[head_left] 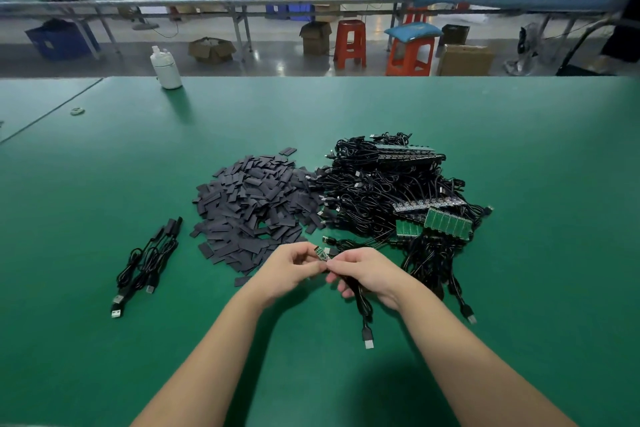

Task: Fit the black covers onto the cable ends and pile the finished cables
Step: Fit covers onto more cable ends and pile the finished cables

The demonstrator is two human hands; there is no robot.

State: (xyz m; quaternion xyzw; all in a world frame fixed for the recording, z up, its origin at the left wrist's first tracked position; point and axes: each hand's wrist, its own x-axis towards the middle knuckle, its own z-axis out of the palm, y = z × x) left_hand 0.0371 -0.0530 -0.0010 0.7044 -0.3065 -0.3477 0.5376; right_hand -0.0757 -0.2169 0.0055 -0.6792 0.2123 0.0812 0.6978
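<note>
On the green, matte table, just in front of the two heaps, both hands met over a single cable. The left hand curled its fingers and pinched the small green circuit board at the cable's end, the board a narrow strip whose long axis ran up and to the left, away from the person. The right hand closed its grip round the same cable just behind the board, and the thin, glossy black cord hung from that fist toward the person, ending in a flat metal USB plug that pointed down at the near edge. Behind the hands lay a loose mound of black covers, flat, dull, rectangular sleeves, touching a tangled heap of unfinished cables with rows of green boards showing. Well to the left lay a small bundle of finished cables, their long axis roughly toward and away from the person, plugs nearest.
</note>
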